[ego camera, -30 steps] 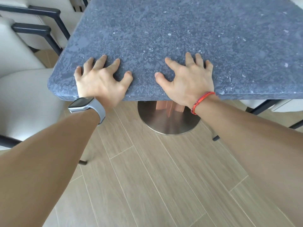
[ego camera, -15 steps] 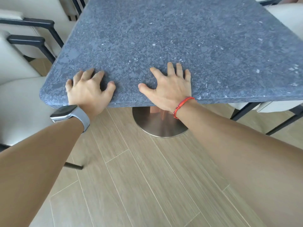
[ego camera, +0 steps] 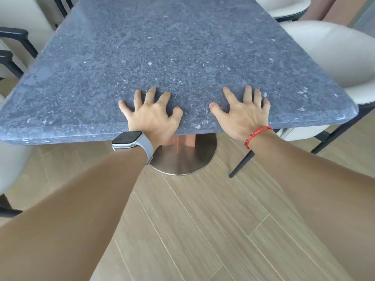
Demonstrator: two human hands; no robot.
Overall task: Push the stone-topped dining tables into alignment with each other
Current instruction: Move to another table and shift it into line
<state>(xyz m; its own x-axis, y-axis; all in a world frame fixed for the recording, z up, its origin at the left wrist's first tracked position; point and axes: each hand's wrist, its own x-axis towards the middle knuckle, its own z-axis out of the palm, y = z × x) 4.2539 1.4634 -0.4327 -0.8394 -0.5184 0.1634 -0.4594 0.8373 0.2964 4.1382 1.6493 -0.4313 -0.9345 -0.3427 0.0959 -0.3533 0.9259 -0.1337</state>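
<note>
A stone-topped dining table [ego camera: 176, 49] with a speckled blue-grey slab fills the upper view, standing on a round steel base [ego camera: 183, 159]. My left hand [ego camera: 151, 116], with a grey watch on the wrist, presses on the slab at its near edge, fingers spread and bent. My right hand [ego camera: 243, 114], with a red string bracelet, lies the same way a little to the right. Both palms sit over the front rim. Neither hand wraps around anything. No second table can be made out.
Cream upholstered chairs with black frames stand close on both sides: one at the right [ego camera: 332, 57], one at the left [ego camera: 12, 169], others at the far left [ego camera: 12, 37]. A black chair leg [ego camera: 241, 163] stands beside the base. The floor is light wood planks [ego camera: 203, 230].
Both hands sit farther right along the near edge than a second ago, away from the left corner. The view has swung so the table's right corner and right chair show.
</note>
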